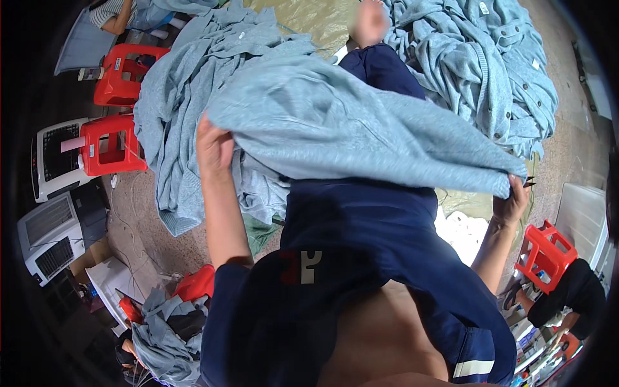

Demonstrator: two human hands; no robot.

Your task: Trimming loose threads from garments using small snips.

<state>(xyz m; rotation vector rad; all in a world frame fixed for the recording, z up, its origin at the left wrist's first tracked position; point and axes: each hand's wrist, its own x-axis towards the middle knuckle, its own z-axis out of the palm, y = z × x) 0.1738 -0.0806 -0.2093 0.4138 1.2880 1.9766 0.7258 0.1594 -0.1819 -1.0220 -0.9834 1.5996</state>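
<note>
A pale blue knit garment point(361, 135) is stretched across my lap, slightly blurred. My left hand point(215, 147) grips its left end, fingers closed on the edge. At the far right, the narrow, cuff-like end is pinched in my right hand point(509, 203). Two dark pointed tips point(530, 182) stick out beside those fingers, like the blades of small snips; the rest of that tool is hidden. Beneath the fabric are my legs in navy trousers point(361, 206).
Heaps of similar knitwear lie to the left point(187, 109) and right point(451, 58), the right one with buttoned cardigans point(522, 84). Red stools point(109, 147) and white appliances point(51, 226) stand left; another red stool point(547, 255) is right. Other people sit around the edges.
</note>
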